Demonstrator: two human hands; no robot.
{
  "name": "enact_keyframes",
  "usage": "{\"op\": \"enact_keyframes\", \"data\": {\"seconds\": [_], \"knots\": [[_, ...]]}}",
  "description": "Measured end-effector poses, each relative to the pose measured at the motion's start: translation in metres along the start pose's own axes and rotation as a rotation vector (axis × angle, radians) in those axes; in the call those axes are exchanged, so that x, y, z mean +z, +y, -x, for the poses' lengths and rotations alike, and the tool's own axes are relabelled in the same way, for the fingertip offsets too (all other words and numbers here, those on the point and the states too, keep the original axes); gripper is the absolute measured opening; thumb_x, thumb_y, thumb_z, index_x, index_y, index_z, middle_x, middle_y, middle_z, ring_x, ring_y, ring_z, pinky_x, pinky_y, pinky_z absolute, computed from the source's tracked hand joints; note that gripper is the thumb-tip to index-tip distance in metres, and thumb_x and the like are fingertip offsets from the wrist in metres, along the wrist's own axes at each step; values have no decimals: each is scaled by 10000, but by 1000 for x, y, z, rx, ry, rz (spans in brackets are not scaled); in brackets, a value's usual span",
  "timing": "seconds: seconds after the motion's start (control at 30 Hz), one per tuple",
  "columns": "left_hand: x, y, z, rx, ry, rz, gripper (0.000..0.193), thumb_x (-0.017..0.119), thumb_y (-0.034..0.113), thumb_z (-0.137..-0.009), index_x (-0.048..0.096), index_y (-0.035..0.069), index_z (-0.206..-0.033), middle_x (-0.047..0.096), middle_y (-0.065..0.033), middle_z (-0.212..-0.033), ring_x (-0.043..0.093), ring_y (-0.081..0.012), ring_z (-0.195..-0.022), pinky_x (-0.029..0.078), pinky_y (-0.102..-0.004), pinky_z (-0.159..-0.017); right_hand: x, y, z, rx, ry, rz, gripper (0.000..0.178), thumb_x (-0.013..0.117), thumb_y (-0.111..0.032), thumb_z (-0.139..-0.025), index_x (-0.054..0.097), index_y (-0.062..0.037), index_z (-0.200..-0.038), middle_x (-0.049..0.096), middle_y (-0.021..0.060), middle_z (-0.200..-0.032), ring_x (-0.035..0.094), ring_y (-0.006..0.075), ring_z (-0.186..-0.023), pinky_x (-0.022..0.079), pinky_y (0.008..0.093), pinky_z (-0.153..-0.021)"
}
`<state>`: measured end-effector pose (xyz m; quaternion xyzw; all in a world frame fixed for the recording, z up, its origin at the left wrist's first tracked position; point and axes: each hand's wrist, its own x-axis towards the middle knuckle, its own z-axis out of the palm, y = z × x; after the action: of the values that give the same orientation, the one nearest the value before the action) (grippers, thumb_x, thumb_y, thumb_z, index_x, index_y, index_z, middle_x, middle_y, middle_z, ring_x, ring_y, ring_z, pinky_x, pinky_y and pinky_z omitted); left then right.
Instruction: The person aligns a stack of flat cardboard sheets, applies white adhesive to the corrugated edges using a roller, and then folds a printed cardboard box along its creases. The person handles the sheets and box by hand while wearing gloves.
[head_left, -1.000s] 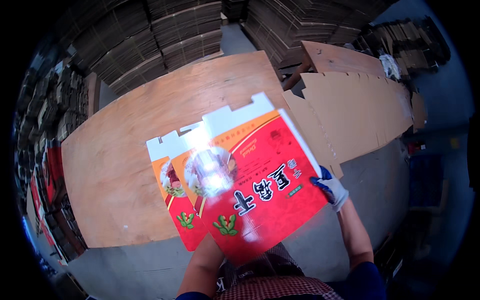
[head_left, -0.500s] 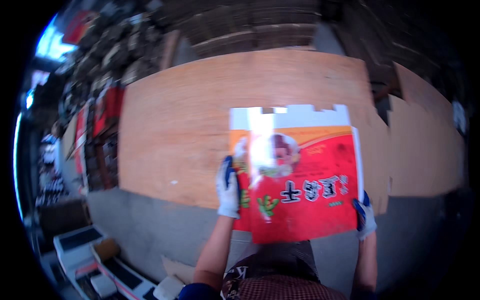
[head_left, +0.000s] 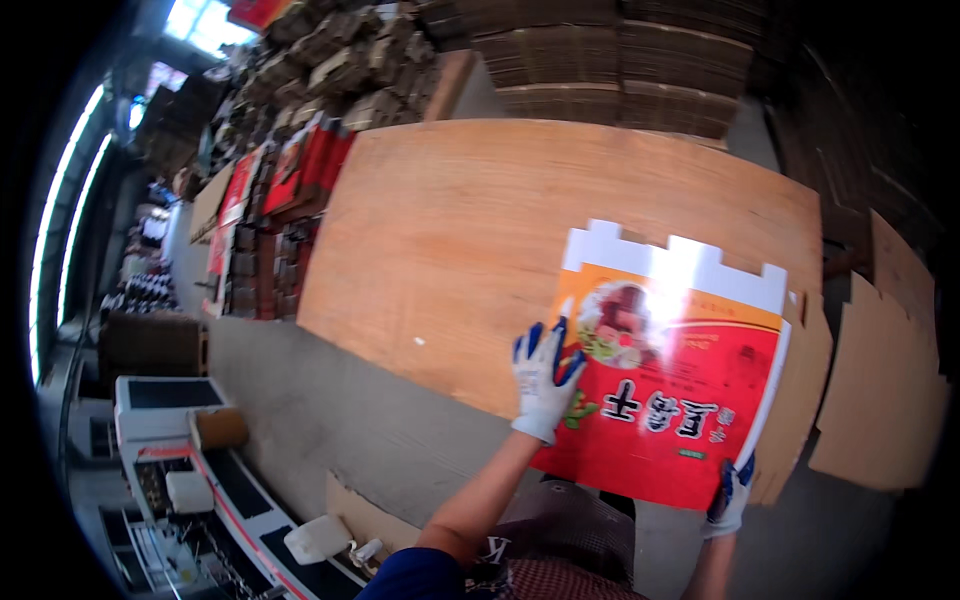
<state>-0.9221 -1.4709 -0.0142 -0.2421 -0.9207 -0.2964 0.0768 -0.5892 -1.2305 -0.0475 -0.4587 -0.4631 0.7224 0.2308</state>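
Note:
A flat printed cardboard box blank (head_left: 650,400), red and orange with a white notched upper flap, lies tilted over the right front of the wooden table. A second layer's pale edge shows along its right side. My left hand (head_left: 545,388), in a white glove with blue fingertips, is at the blank's left edge, its fingers spread. At the lower right corner, my right hand (head_left: 730,500), gloved the same way, is closed on the blank's edge; some of its fingers are hidden.
Plain brown cardboard sheets (head_left: 875,390) lie to the right of the wooden table (head_left: 450,230). Stacks of flattened cardboard (head_left: 620,70) stand behind it. Red printed cartons (head_left: 305,175) are piled at the left. A white and black machine (head_left: 240,520) stands at the lower left.
My view has turned, shifting the scene. The blank has tilted clockwise, and the red layer that stuck out at its left is now mostly covered. My left hand's fingers have spread.

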Motion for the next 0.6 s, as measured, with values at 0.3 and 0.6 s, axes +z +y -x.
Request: {"op": "enact_keyframes", "data": {"seconds": [0.3, 0.6], "knots": [[15, -6, 4, -533, 6, 937, 554, 639, -39, -936, 440, -39, -1453, 504, -147, -1496, 487, -211, -1358, 400, -339, -1113, 22, -5, 4, -8, 4, 88, 664, 670, -4, -914, 385, 1, -1514, 554, 109, -1402, 550, 194, -1247, 449, 325, -1057], [7, 25, -3, 47, 112, -242, 508, 662, 51, -878, 580, 79, -1378, 426, -221, -1523, 378, -475, -1382, 306, -581, -1116, 56, -13, 14, 15, 47, 445, 758, 725, -89, -899, 368, -152, -1565, 666, 140, -1215, 624, 153, -989, 517, 299, -872]]}}
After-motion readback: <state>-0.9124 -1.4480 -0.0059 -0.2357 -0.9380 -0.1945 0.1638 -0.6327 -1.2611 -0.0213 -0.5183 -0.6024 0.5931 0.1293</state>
